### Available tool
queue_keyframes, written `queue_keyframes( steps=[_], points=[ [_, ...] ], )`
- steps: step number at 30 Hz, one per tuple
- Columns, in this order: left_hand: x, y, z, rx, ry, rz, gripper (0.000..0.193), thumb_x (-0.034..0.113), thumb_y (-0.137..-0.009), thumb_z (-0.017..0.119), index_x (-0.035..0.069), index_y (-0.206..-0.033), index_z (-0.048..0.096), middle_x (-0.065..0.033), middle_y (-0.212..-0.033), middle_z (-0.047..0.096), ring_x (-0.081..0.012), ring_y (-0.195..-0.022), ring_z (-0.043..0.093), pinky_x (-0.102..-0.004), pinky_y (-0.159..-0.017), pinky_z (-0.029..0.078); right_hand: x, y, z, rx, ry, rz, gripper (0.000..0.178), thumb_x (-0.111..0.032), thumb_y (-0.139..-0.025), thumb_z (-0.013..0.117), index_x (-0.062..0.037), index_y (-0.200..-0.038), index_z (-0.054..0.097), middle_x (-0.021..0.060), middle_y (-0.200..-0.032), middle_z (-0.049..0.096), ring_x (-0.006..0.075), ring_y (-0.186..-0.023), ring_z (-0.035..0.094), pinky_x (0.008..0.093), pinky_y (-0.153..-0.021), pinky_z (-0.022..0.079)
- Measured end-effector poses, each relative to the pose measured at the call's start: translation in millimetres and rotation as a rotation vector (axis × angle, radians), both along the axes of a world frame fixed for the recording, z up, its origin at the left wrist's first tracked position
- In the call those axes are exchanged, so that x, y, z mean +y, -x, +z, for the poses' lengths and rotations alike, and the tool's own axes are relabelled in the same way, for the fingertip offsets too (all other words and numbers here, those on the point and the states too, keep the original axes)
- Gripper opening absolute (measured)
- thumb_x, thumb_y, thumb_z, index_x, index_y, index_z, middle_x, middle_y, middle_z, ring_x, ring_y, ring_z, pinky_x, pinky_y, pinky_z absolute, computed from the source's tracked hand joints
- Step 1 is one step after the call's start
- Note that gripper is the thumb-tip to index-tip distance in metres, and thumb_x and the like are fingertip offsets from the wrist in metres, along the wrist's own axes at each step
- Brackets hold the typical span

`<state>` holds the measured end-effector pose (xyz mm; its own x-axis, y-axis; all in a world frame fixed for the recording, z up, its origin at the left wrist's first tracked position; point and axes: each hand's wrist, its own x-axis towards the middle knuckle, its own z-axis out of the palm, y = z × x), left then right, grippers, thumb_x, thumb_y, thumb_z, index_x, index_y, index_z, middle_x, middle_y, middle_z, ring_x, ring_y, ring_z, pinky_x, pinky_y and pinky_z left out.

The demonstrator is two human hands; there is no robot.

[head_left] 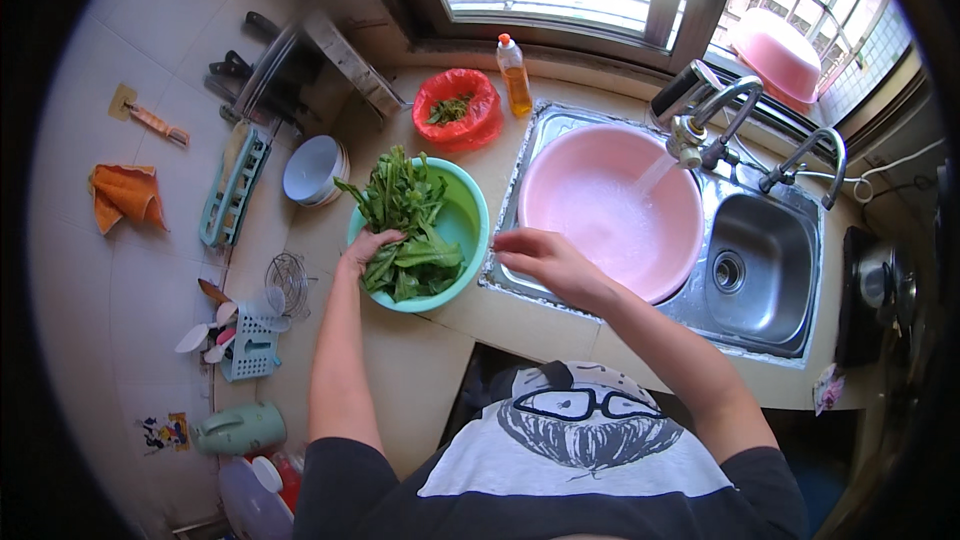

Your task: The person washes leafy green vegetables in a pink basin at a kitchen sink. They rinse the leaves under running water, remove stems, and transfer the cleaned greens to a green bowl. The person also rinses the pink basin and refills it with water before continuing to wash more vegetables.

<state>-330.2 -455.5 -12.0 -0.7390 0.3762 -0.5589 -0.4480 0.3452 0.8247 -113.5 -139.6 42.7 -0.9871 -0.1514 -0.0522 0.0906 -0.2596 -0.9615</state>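
Observation:
My left hand (374, 244) is closed round a bunch of leafy greens (415, 250), whose long dark leaves and stems rest in and over a mint-green basin (478, 245). My right hand (540, 256) hovers between this basin and the sink, its fingers loosely stretched toward the basin's right rim; nothing shows in it. Just beyond that hand, a large pink basin (565, 190) sits in the left sink bowl. Water pours into it from the running faucet (687, 140), and the surface is churned.
A red plastic bag (482, 126) with plant scraps and a bottle of amber liquid (515, 80) stand behind the basins. Stacked bowls (313, 169) and a wire whisk-like coil (288, 282) lie leftward. The right sink bowl (770, 290) has a drain. Knives (232, 65) hang on the left.

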Motion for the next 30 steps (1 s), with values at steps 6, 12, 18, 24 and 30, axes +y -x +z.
queue_keyframes(
  steps=[6, 12, 18, 24, 30],
  points=[
    [-10, 8, -9, -0.144, -0.198, -0.001, 0.051, 0.015, -0.074, 0.072, 0.003, -0.12, 0.054, -0.0081, -0.105, 0.064, -0.0212, -0.092, 0.064, -0.0362, -0.079, 0.055, -107, 142, -54, -0.701, 0.235, -0.037, 0.057, -0.029, -0.088, 0.064, 0.0067, -0.129, 0.045, 0.0173, -0.131, 0.05, 0.0293, -0.122, 0.046, 0.0389, -0.105, 0.034],
    [-15, 3, -5, -0.279, -0.349, 0.0, 0.058, 0.02, -0.074, 0.071, 0.005, -0.126, 0.051, -0.0099, -0.116, 0.061, -0.0246, -0.101, 0.061, -0.0384, -0.089, 0.05, -133, 151, -73, -0.647, 0.59, -0.015, 0.052, -0.032, -0.084, 0.069, -0.0039, -0.125, 0.051, 0.0125, -0.117, 0.06, 0.0252, -0.104, 0.06, 0.0405, -0.094, 0.047],
    [-24, -1, -4, -0.385, -0.548, 0.085, 0.065, 0.03, -0.077, 0.071, 0.004, -0.131, 0.046, -0.0104, -0.122, 0.058, -0.0247, -0.108, 0.058, -0.039, -0.093, 0.048, -125, 160, -59, -0.384, 0.48, -0.022, 0.048, -0.005, -0.074, 0.076, -0.001, -0.116, 0.055, 0.0077, -0.104, 0.065, 0.0206, -0.091, 0.063, 0.035, -0.083, 0.052],
    [-11, -18, -6, 0.148, -0.402, 0.012, 0.074, 0.039, -0.076, 0.075, 0.0, -0.131, 0.044, -0.0092, -0.12, 0.058, -0.0204, -0.106, 0.058, -0.0332, -0.09, 0.048, -128, 158, -60, -0.368, 0.343, -0.198, 0.038, 0.0, -0.072, 0.071, 0.0001, -0.107, 0.059, 0.0086, -0.097, 0.065, 0.0184, -0.083, 0.063, 0.0317, -0.076, 0.053],
    [1, -28, 11, 0.112, -0.365, 0.031, 0.06, 0.013, -0.071, 0.078, -0.001, -0.123, 0.05, -0.0083, -0.114, 0.06, -0.019, -0.102, 0.059, -0.0325, -0.086, 0.05, -127, 149, -42, -0.461, 0.33, -0.281, 0.03, -0.002, -0.074, 0.067, 0.0011, -0.103, 0.061, 0.0091, -0.095, 0.066, 0.0187, -0.082, 0.063, 0.0315, -0.075, 0.052]
  ],
)
